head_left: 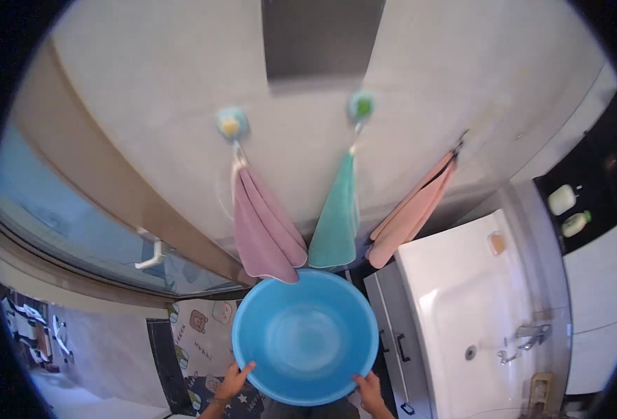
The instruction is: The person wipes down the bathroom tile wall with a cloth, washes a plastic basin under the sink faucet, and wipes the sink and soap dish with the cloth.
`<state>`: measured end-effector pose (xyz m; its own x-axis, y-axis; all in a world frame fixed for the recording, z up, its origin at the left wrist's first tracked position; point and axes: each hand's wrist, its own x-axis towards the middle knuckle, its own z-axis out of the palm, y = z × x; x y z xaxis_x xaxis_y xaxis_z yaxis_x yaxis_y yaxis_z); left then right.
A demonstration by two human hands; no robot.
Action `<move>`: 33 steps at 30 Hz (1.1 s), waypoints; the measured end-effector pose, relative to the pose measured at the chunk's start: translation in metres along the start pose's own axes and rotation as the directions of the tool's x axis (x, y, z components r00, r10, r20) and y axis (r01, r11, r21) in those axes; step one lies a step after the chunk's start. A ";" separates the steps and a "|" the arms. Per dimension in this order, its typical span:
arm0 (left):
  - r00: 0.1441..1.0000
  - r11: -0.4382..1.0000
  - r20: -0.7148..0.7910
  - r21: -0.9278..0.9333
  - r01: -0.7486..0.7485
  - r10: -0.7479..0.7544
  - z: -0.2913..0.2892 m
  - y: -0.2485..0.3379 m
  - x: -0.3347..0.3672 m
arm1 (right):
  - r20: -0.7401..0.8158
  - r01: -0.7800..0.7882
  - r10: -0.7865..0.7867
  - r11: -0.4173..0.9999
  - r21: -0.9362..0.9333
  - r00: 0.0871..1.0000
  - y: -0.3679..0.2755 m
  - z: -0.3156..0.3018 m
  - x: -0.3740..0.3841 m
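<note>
A large round blue plastic basin point(301, 339) is held level in front of my body, its inside showing nothing but the bare bottom. My left hand point(232, 381) grips the rim at the near left, thumb over the edge. On the near right of the rim, my right hand point(371, 392) is closed the same way. The fingers under the rim are hidden on both sides. Beyond the far rim hang a purple towel point(266, 223), whose lower tip overlaps the basin's edge in view, and a teal towel point(338, 216).
A pink towel point(414, 213) hangs farther right. Beside the basin on the right stands a grey cabinet point(399, 335) with a white sink point(448, 279) and a faucet point(532, 335). On the left are a window with a white handle point(153, 255) and a patterned mat point(207, 335).
</note>
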<state>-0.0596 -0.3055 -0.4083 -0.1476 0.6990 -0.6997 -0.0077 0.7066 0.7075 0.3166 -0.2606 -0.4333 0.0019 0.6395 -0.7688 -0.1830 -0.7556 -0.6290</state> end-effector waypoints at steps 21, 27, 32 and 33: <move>0.672 0.620 -0.040 -0.348 -0.704 0.740 0.327 0.306 -0.164 | -0.127 0.227 -0.225 0.974 0.005 0.966 -0.180 -0.255 -0.143; 0.665 0.634 -0.057 -0.253 -0.731 0.745 0.405 0.318 -0.174 | -0.547 0.530 -0.410 0.845 0.074 0.730 -0.205 -0.391 -0.097; 0.604 0.603 0.022 -0.089 -0.793 0.797 0.440 0.331 -0.172 | -0.576 0.584 -0.361 0.769 0.260 0.733 -0.243 -0.433 -0.092; 0.586 0.589 0.062 -0.043 -0.807 0.808 0.447 0.333 -0.169 | -0.580 0.577 -0.348 0.771 0.269 0.736 -0.245 -0.438 -0.088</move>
<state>0.4051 -0.1395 -0.0987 -0.0318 0.9873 0.1555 0.0723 -0.1529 0.9856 0.7914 -0.1944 -0.2620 0.6357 0.6515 -0.4140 -0.4049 -0.1752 -0.8974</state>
